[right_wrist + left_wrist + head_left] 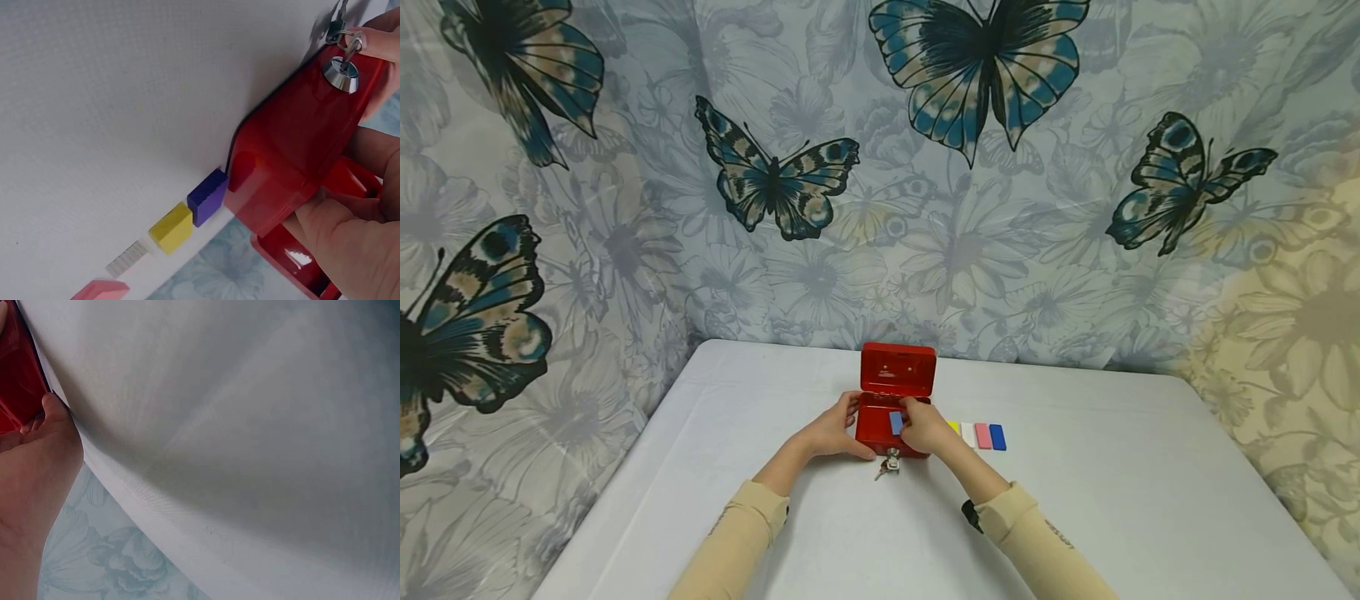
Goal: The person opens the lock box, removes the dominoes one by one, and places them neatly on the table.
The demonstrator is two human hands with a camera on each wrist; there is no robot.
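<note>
A red cash box stands on the table with its lid raised at the back. My left hand grips the box's left side, thumb along the front corner and fingers toward the back. My right hand reaches over the right wall into the box; its fingers pinch a small light blue block. In the right wrist view the fingertips are hidden behind the box wall. A silver lock with keys on a ring sits on the front, close to my left thumb.
Right of the box lies a row of small blocks: purple, yellow, white, pink and dark blue. The white-covered table ends at a wall of butterfly-patterned cloth.
</note>
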